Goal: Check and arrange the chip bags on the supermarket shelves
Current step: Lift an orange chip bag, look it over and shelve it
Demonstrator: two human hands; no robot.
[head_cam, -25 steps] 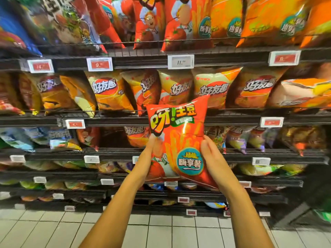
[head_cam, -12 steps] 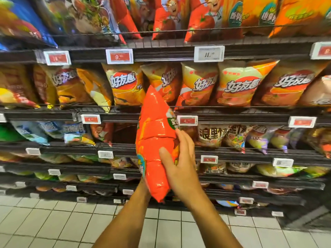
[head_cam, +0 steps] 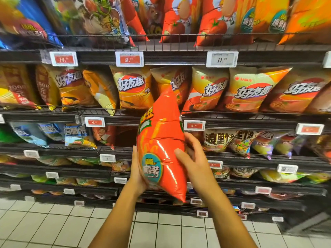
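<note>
I hold a puffy orange-red chip bag (head_cam: 162, 140) upright in front of the shelves, turned partly edge-on, with its teal round label facing left. My left hand (head_cam: 138, 174) cups its lower left side, fingers straight along the front. My right hand (head_cam: 194, 158) grips the right side, thumb on the near face and fingers curled behind. Behind the bag, the third shelf shows a dark gap (head_cam: 125, 136) between a red bag and the held one.
Wire-fronted black shelves (head_cam: 179, 49) carry rows of yellow-orange chip bags (head_cam: 131, 88) and taller red bags (head_cam: 175, 18) above. Price tags (head_cam: 129, 59) line the shelf edges. Small colourful bags (head_cam: 217, 140) sit to the right. White tiled floor (head_cam: 53, 228) lies below.
The bag went from facing me to edge-on, then turned back slightly so its label shows. My view moved closer and to the right along the shelves.
</note>
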